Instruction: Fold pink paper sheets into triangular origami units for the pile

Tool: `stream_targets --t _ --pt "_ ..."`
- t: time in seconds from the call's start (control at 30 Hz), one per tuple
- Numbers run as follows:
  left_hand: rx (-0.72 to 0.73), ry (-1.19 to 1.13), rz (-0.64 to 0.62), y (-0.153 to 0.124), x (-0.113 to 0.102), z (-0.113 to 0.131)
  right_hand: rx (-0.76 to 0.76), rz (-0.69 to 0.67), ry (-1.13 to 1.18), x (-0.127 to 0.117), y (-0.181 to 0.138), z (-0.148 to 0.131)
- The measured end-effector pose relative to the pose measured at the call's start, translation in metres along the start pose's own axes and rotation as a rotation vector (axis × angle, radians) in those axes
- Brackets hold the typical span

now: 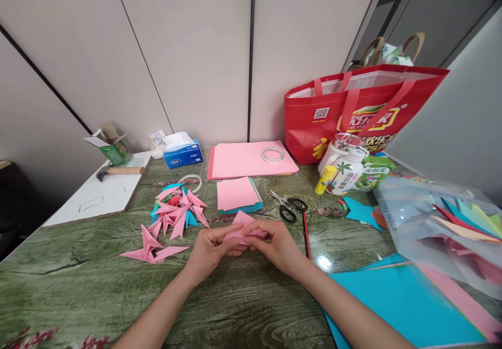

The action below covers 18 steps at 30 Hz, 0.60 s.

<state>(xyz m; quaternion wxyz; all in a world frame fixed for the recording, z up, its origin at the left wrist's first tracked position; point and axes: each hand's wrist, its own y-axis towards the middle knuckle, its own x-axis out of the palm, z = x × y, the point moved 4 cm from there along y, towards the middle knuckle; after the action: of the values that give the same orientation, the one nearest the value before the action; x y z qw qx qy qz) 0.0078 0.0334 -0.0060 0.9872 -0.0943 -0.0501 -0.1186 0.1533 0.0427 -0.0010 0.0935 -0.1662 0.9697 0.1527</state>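
My left hand [209,248] and my right hand [274,244] meet over the green table [98,286] and pinch a folded pink paper piece [243,223] between their fingertips. Both hands are closed on it. Left of them lies a pile of folded pink and blue paper pieces [174,213]. Just behind the hands sits a small stack of square paper [237,195] with a pink sheet on top.
Scissors [289,206] and a red pencil [306,234] lie right of the hands. Behind are large pink sheets [243,161] with a tape ring [273,154], a tissue box [182,153], a glue stick [325,179], a red bag [361,108]. Blue paper [396,307] and a plastic bag [439,223] lie at right.
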Motion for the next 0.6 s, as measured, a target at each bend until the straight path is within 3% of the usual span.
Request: stream_targets --t 0.27,0.6 --pt "0.059 -0.004 0.052 -0.001 0.000 0.000 0.009 0.121 -0.081 -0.006 0.001 -0.001" --pt "0.064 -0.024 0.041 0.000 0.000 -0.004 0.059 0.113 -0.014 -0.002 0.002 0.008"
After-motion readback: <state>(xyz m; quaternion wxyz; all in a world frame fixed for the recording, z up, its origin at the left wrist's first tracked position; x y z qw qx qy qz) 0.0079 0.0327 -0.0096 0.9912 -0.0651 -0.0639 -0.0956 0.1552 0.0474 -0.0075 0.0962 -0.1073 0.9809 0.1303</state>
